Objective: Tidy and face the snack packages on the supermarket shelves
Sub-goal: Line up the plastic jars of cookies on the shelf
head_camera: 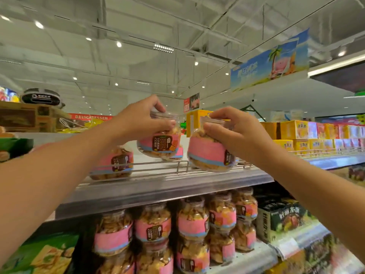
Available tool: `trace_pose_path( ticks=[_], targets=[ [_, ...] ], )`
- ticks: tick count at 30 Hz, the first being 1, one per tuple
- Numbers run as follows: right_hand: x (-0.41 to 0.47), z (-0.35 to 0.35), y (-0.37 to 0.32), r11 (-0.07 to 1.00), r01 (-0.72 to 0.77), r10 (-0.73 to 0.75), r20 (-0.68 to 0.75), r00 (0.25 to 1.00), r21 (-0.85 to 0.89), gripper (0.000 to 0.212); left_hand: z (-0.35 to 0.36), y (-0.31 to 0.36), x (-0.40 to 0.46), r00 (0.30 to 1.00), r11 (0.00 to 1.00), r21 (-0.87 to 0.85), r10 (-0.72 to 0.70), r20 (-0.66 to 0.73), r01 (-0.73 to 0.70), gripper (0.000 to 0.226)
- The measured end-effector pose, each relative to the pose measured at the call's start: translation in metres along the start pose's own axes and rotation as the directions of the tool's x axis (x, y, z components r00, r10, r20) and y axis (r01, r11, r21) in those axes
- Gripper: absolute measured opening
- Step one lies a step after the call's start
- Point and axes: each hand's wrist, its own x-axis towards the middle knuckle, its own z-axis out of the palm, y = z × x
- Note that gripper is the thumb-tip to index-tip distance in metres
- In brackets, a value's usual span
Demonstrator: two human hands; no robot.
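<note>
Left hand (141, 115): fingers curled over the lid of a clear plastic pink-banded biscuit jar (160, 142), label outward, hanging below them, tilted.
Right hand (235, 130): grips a second like jar (210, 153) (label turned aside).
Grey metal shelf (177, 182): directly beneath both.

White ceiling (138, 62) with spotlights, hanging blue banner (270, 60)

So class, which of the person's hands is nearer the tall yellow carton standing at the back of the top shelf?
Right. The right hand, gripping a pink-labelled jar, overlaps the yellow carton in view; the left hand, gripping another jar, is further left.
</note>
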Motion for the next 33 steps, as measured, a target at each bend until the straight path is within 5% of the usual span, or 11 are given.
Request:
trace_pose_path(
  ticks=[10,15,18,27,33],
  targets=[
    [0.051,0.041,0.003,0.977,0.110,-0.112,-0.004,0.994,-0.183,0.042,0.002,-0.036,0.032,0.964,0.986,0.163,-0.076,0.253,0.035,0.039],
    [0.063,0.057,0.005,0.927,0.253,-0.246,0.060,0.967,-0.277,0.047,-0.012,-0.040,0.031,0.930,0.902,0.430,-0.121,0.348,-0.044,0.034],
    [0.072,0.064,0.005,0.885,0.341,-0.324,0.107,0.940,-0.316,0.048,-0.024,-0.040,0.031,0.905,0.894,0.445,-0.149,0.398,-0.048,0.032],
    [0.089,0.089,0.024,0.858,0.377,-0.305,0.244,0.921,-0.348,0.055,-0.024,-0.047,0.036,0.910,0.876,0.483,-0.193,0.366,-0.008,0.040],
    [0.092,0.094,0.022,0.883,0.298,-0.239,0.200,0.950,-0.361,0.054,-0.022,-0.042,0.032,0.910,0.882,0.470,-0.218,0.353,0.029,0.046]
  ],
)
